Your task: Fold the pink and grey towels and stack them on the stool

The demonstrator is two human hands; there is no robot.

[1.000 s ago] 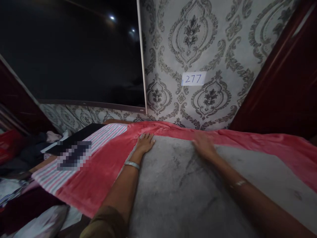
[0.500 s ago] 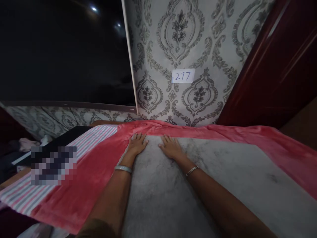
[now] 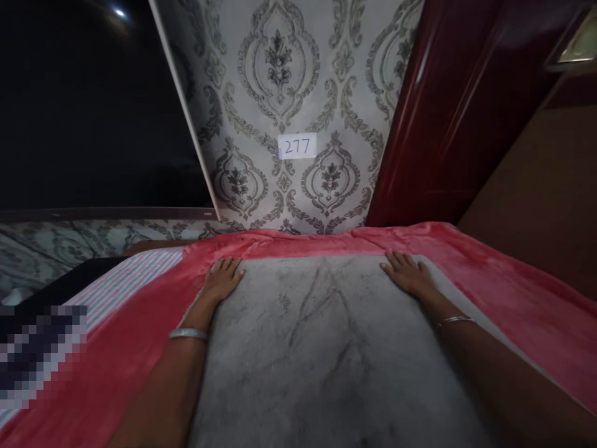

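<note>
A wide, pale grey plush cloth with darker, branching crease marks (image 3: 326, 348) lies spread out on a coral-red plush blanket (image 3: 140, 348), and both bare hands rest on it, palms down. The left hand (image 3: 224, 280) is at the far left corner of the grey cloth, laid flat with its fingers slightly parted and its fingertips at the far edge. The right hand (image 3: 409, 275) lies flat near the far right corner of the grey cloth, fingers fanned, fingertips also along that edge. Most of the grey cloth therefore stretches between the two hands and back between the forearms, with a narrow strip of it beyond the right forearm. A thick, light-coloured bangle (image 3: 188, 334) circles the left wrist, and a thin silvery bracelet (image 3: 456, 320) the right one. The coral-red blanket shows to the left of the grey cloth, to its right and as a rumpled band beyond its far edge. Farther left of the grey cloth lies pink, white and grey striped fabric (image 3: 124, 280). Behind the grey cloth rises patterned grey wallpaper (image 3: 278, 68), bearing a white paper card marked 277 (image 3: 297, 145); a large black screen (image 3: 88, 112) is behind it to the left, a glossy dark-red panel (image 3: 429, 137) to the right.
</note>
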